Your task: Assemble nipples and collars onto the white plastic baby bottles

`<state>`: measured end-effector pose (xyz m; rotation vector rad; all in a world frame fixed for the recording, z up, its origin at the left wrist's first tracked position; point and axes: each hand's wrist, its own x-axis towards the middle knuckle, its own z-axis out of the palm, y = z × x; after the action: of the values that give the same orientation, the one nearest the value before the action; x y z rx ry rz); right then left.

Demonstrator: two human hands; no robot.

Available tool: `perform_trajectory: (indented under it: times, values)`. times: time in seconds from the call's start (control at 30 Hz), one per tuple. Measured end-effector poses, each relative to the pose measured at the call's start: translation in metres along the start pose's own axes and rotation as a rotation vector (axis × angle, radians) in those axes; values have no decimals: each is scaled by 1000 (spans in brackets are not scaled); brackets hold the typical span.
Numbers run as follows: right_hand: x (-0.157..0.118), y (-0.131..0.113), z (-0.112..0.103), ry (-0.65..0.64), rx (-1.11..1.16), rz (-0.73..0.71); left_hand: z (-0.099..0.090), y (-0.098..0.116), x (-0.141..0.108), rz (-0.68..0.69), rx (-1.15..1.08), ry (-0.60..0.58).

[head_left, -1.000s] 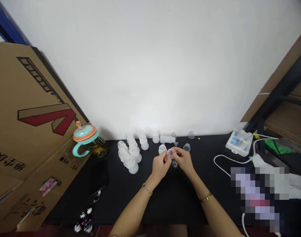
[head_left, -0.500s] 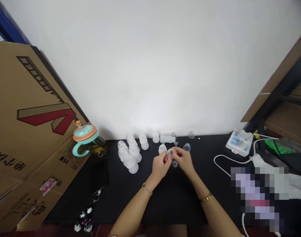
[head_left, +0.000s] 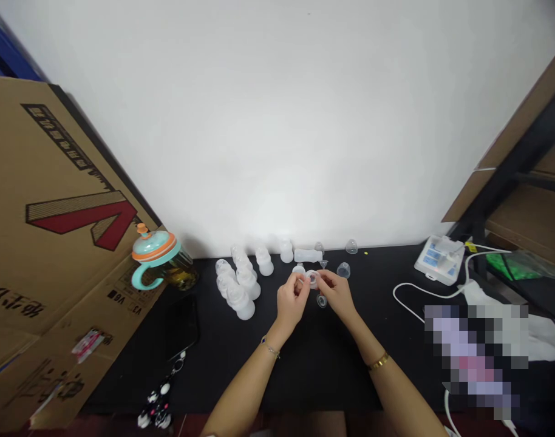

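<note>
Between my two hands is a white bottle collar ring (head_left: 311,277), with something clear in its middle that I cannot make out well. My left hand (head_left: 291,300) pinches its left side, and my right hand (head_left: 336,295) grips the right side. Just behind my left fingers stands a white open bottle (head_left: 298,268), partly covered. A clear silicone nipple (head_left: 322,301) lies on the black table below the ring. Another small clear nipple (head_left: 323,264) sits behind my hands. To the right of them is a clear dome cap (head_left: 343,270).
Several assembled white baby bottles (head_left: 240,301) stand to the left. A white bottle (head_left: 308,256) lies by the wall near another clear cap (head_left: 351,246). Farther left are a teapot (head_left: 161,258), a phone (head_left: 181,326) and a cardboard box (head_left: 77,255). A white cable (head_left: 409,284) and plastic case (head_left: 440,260) are at right.
The ring has shifted slightly left and turned in my fingers, so its opening shows more. My hands have spread a little farther apart around it. The view has moved slightly.
</note>
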<state>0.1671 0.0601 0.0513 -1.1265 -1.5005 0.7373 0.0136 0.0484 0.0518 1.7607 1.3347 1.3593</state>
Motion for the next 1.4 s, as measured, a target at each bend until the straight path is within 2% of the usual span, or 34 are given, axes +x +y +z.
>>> perform_trajectory:
  times: [0.17, 0.37, 0.6, 1.4]
  values:
    - [-2, 1, -1, 135, -146, -74, 3, -2, 0, 14, 6, -80]
    - [-6, -2, 0, 71, -235, -119, 4, -6, 1, -29, -90, -122]
    - [-8, -4, 1, 61, -285, -184, 6, -9, 0, -18, -143, -137]
    - [-10, -4, 2, 52, -309, -187, 0, 4, 2, -59, -190, -119]
